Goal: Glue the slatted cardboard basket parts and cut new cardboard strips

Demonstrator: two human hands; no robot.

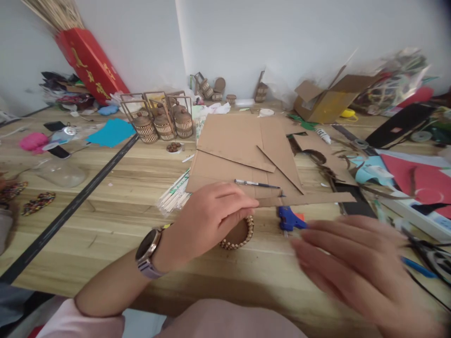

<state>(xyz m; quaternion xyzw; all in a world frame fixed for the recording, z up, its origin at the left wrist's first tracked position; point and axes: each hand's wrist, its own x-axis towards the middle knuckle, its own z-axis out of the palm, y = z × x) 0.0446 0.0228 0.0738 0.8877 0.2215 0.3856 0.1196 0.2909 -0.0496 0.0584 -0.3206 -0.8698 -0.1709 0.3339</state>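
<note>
My left hand (214, 211), with a watch on its wrist, pinches the left end of a long cardboard strip (317, 199). The strip stretches to the right across the table. Below that hand lies a round brown base edged with small light pieces (249, 232), partly covered by the fingers. My right hand (352, 263) is blurred by motion at the lower right, its fingers smeared, and whether it holds anything is hidden. A blue glue gun (291, 218) lies between the hands, just under the strip.
Cardboard sheets (229, 129) with a pen (257, 183) lie beyond my hands. Wrapped sticks (175, 192) and small lidded baskets (164, 124) are left of them. At the right are scissors (435, 258), a power strip (419, 216) and an open box (326, 101).
</note>
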